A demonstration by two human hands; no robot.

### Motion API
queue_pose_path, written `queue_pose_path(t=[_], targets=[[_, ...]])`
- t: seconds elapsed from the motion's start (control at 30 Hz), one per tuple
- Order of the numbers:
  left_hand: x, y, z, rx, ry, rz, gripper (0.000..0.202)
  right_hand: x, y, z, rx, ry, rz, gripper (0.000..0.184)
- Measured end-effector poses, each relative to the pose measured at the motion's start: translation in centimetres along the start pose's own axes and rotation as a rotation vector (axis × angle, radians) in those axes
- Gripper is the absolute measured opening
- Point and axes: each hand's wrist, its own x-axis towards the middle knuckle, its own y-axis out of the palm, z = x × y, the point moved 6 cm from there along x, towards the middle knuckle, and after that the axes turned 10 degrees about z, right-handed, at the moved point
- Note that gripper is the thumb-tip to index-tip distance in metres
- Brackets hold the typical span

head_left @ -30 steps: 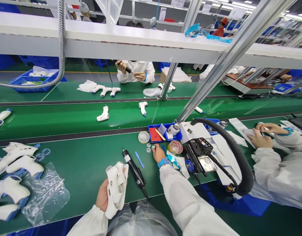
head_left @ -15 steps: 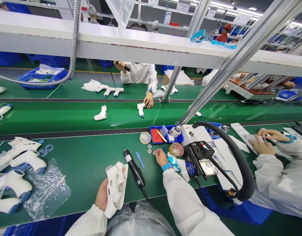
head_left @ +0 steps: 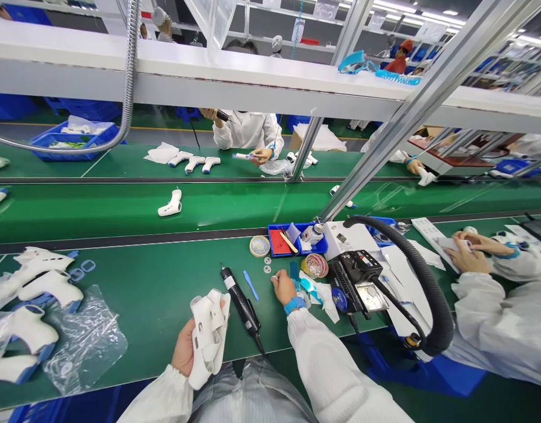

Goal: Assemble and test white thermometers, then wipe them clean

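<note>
My left hand [head_left: 184, 350] is closed around a white plastic thermometer shell [head_left: 207, 336], held upright near the bench's front edge. My right hand [head_left: 283, 286], with a blue wrist strap, rests on the green mat with thumb and fingers pinched on a small white part [head_left: 274, 277]. Two small round parts [head_left: 267, 265] lie just beyond it. A black electric screwdriver [head_left: 240, 307] and a blue plastic pick [head_left: 250, 285] lie between my hands.
A blue parts tray [head_left: 297, 238], a round dish [head_left: 259, 245], a soldering station [head_left: 356, 276] and a black fume hose [head_left: 423, 282] stand to the right. White shells [head_left: 36, 288] and a plastic bag [head_left: 83, 346] lie left. Co-workers sit opposite and at my right. A thermometer [head_left: 170, 204] rides the belt.
My right hand drew back slightly toward me with the small part. The thermometer on the belt moved left. The person opposite picked one up from the belt.
</note>
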Motion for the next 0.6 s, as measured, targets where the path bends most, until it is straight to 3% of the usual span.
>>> queue_pose_path(t=[0.1,0.4,0.6], targets=[[-0.1,-0.4,0.1,0.011,-0.012,-0.06,0.04,-0.1,0.0,0.1,0.052,-0.023,0.016,0.025],[-0.3,0.1,0.0,-0.013,-0.013,0.093,0.048,-1.3,-0.6,0.2,0.316,-0.068,0.006,0.025],[-0.7,0.0,-0.1,-0.025,-0.008,0.146,0.052,-0.1,-1.1,1.1,0.222,-0.01,-0.032,0.025]])
